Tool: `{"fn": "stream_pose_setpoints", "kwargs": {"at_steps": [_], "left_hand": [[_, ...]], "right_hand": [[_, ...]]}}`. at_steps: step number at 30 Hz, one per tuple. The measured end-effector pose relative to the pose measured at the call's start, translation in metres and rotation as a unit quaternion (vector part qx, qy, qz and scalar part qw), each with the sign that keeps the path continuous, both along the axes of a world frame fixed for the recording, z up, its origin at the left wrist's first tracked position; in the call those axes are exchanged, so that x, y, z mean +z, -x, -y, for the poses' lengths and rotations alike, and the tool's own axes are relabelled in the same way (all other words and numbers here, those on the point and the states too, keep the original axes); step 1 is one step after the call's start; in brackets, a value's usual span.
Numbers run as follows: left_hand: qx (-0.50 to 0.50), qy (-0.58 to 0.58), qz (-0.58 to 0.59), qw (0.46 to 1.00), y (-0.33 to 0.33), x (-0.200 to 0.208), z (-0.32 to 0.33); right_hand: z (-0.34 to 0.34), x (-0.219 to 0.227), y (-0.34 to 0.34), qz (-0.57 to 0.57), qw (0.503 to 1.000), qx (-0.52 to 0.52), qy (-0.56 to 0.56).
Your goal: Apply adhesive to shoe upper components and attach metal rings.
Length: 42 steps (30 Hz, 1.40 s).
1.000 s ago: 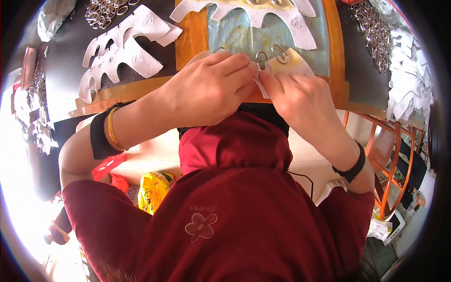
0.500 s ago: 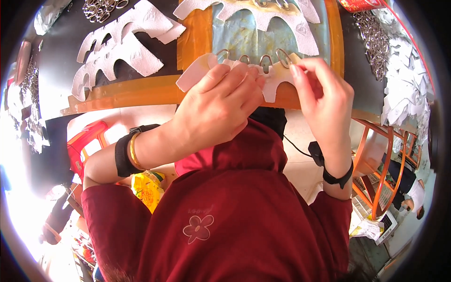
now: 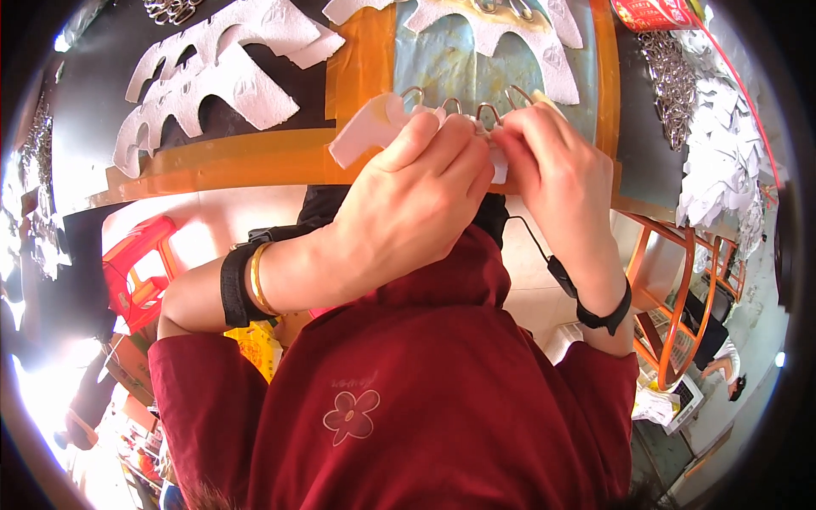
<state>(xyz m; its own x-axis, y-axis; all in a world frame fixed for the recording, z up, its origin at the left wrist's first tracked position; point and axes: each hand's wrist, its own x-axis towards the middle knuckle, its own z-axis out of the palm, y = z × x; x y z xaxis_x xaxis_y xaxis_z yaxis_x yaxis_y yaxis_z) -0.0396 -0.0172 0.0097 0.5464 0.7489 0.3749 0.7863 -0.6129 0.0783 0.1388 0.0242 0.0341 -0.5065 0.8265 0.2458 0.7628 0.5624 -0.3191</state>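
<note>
Near the table's front edge, my left hand [image 3: 416,195] is closed on a white scalloped fabric-like piece [image 3: 367,136], whose left end sticks out past the fingers. Along its far edge stand several oval metal rings [image 3: 487,114], their lower parts hidden. My right hand [image 3: 563,174] pinches at the piece's right part, fingers bent against its edge just beside two of the rings. A little yellowish edge shows beyond the right fingers. Much of the piece is covered by both hands.
More white scalloped pieces [image 3: 246,85] lie on the dark table at left, and another [image 3: 510,34] with rings lies on the blue sheet. Loose metal rings [image 3: 669,85] and stacked white pieces [image 3: 727,144] are at right. A wooden chair [image 3: 680,314] stands below; a person [image 3: 722,361] is beyond.
My right hand has moved left and inward, from the rightmost ring to the piece beside my left hand. The left hand keeps its hold, shifted slightly right.
</note>
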Motion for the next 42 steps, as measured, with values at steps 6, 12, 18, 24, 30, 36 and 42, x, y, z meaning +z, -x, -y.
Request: {"fn": "stream_pose_setpoints", "kwargs": {"at_steps": [6,12,18,24,30,36,42], "left_hand": [[0.006,-0.057,-0.038,0.998,0.001,-0.009,0.001],[0.029,0.014,-0.038,0.999,-0.004,-0.001,0.004],[0.032,0.049,-0.008,0.998,-0.006,0.001,0.004],[0.059,0.018,-0.049,0.997,-0.009,-0.001,0.009],[0.081,0.008,-0.064,0.995,-0.013,-0.005,0.010],[0.059,0.071,0.007,0.996,-0.005,0.004,0.008],[0.050,0.057,0.035,0.996,-0.004,0.006,0.006]], "right_hand": [[-0.004,-0.012,0.000,-0.081,0.990,-0.088,0.071],[-0.010,-0.012,0.003,-0.066,0.990,-0.115,0.055],[-0.009,-0.009,0.001,-0.063,0.988,-0.110,0.083],[-0.007,-0.019,0.005,-0.046,0.993,-0.103,0.028],[-0.004,-0.014,0.010,-0.008,0.993,-0.113,0.029],[-0.003,-0.020,0.008,-0.005,0.993,-0.114,0.015],[-0.003,-0.015,0.009,0.027,0.993,-0.112,0.026]]}}
